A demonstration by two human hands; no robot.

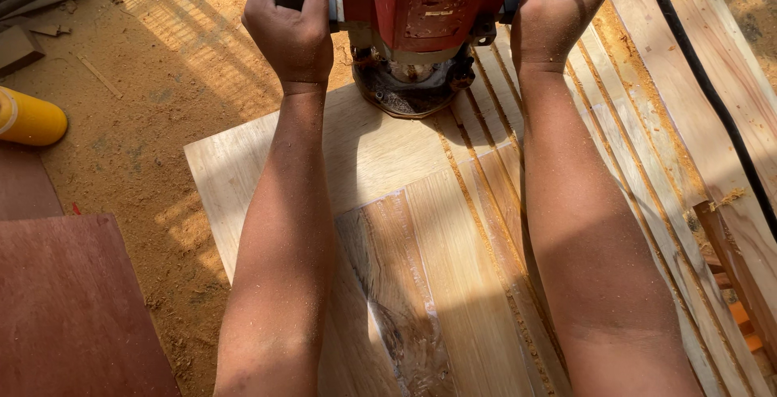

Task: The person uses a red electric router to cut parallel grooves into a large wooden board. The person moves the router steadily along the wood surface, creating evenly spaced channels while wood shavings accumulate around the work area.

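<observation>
A red power router [421, 16] stands upright on a pale wooden panel [380, 154], its round base resting on the wood near the panel's far edge. My left hand [289, 29] grips the router's black left handle. My right hand [557, 8] grips its right handle. Several straight grooves filled with sawdust [486, 195] run along the panel from the router toward me. Both forearms are dusted with sawdust.
A black power cable [712, 89] trails over the boards at the right. A yellow cylinder [31, 118] lies on the sawdust-covered floor at the left. A reddish-brown board [73, 308] lies at the lower left. Wood scraps sit at the top left.
</observation>
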